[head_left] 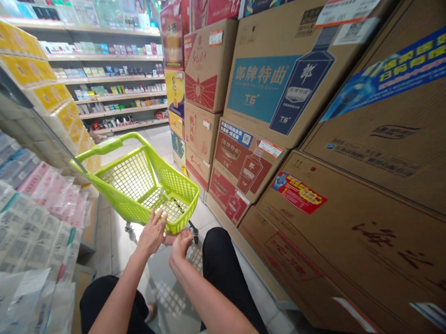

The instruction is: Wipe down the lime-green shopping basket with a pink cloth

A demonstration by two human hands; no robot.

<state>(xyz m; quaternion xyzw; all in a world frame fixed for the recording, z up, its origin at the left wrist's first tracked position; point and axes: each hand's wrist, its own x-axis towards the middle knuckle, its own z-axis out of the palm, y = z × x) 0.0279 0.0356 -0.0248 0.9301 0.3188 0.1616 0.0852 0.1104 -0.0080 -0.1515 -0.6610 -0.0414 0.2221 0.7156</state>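
Note:
A lime-green shopping cart [143,210] with a lattice basket and a long handle stands in front of my knees. My left hand [154,235] is at the near wall of the basket, its fingers stretched out and apart with nothing held in them. Just right of it, my right hand [182,243] is beneath the basket's lower near corner. Its fingers are curled in, and whatever may be inside them is hidden. The basket's lattice floor is visible, with a small dark strip on it.
Stacked cardboard cartons [263,81] line the right side of the aisle. Packs in clear plastic [43,194] and yellow-topped packages [30,72] are piled on the left. Shelves of small boxes [104,78] stand at the back. Pale floor tiles [162,140] run between.

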